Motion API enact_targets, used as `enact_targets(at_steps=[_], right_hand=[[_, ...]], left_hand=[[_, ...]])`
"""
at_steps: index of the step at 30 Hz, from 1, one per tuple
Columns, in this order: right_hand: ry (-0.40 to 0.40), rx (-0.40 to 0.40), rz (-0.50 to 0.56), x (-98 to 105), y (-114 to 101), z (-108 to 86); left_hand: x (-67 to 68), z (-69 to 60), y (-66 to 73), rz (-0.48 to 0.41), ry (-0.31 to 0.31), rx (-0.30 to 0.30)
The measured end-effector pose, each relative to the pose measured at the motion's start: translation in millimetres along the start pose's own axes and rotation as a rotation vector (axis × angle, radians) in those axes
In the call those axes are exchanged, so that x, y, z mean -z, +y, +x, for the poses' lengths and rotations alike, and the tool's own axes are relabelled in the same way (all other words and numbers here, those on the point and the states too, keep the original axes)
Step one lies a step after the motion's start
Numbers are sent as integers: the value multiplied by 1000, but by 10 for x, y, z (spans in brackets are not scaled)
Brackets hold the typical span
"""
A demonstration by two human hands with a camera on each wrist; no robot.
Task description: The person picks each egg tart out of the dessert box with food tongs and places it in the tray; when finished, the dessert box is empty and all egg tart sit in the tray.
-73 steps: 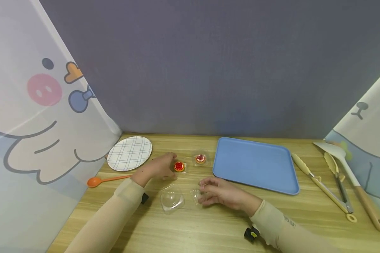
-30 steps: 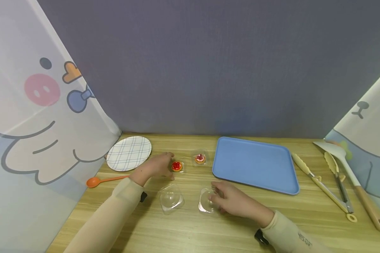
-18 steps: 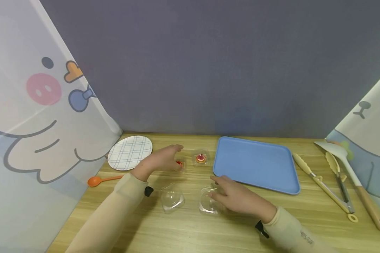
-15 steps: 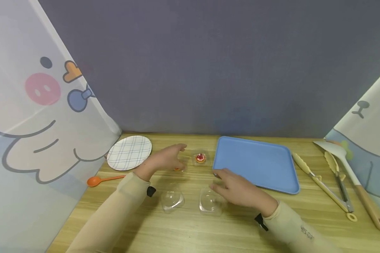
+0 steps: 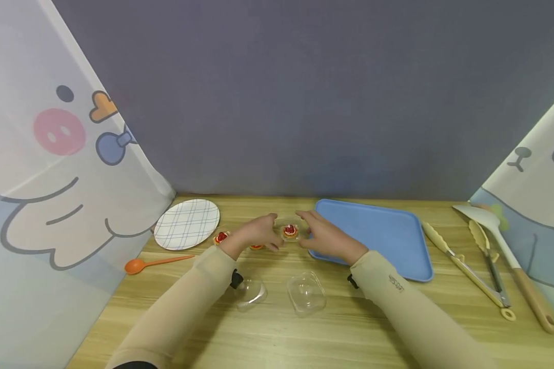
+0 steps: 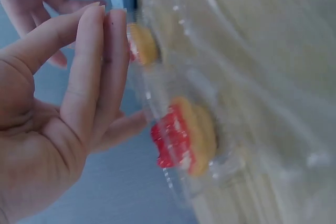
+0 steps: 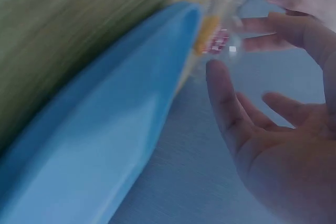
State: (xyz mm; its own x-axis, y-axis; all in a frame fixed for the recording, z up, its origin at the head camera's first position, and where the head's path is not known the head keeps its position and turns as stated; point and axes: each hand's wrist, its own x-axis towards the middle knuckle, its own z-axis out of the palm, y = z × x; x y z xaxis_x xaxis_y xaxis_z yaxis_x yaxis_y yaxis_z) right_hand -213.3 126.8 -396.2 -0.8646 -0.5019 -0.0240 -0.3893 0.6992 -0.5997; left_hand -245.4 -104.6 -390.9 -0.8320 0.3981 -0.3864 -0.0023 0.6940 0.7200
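In the head view my left hand (image 5: 262, 230) and right hand (image 5: 327, 237) hover on either side of a small tart (image 5: 290, 231) in a clear plastic box. No grip on the box shows; whether any fingertip touches it I cannot tell. The left wrist view shows that hand's fingers extended near a red-topped tart (image 6: 184, 137). In the right wrist view the fingers spread beside the tart (image 7: 214, 38). Another tart (image 5: 256, 247) is partly hidden below my left hand, and a further one (image 5: 221, 237) peeks out behind its wrist.
Two clear domed plastic pieces (image 5: 307, 293) lie nearer me, one partly behind the left wrist. A blue tray (image 5: 388, 241) is right of the tarts. A checked plate (image 5: 187, 224) and an orange spoon (image 5: 136, 265) lie left; tongs (image 5: 461, 264) and a turner (image 5: 512, 251) lie far right.
My right hand has left the clear domed piece and moved forward and left to the boxed tart. My left hand has shifted right, away from the middle tart, uncovering the leftmost one.
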Motion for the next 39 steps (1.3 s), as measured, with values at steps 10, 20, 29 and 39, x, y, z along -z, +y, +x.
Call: enact_targets(at_steps=[10,20,29,39], right_hand=[[27,30,-141,-107,80,303],[-11,84,-206,-193,101,403],[12,91,-216,-228,155,427],[9,97,-223,-226,169,418]], left_hand=[[-1,174,-54,-194,-63,45],[-15,262,-55,-99,-73,38],[-30,326,-69,-35,-77,25],[-55,341,-55,-15,-73,38]])
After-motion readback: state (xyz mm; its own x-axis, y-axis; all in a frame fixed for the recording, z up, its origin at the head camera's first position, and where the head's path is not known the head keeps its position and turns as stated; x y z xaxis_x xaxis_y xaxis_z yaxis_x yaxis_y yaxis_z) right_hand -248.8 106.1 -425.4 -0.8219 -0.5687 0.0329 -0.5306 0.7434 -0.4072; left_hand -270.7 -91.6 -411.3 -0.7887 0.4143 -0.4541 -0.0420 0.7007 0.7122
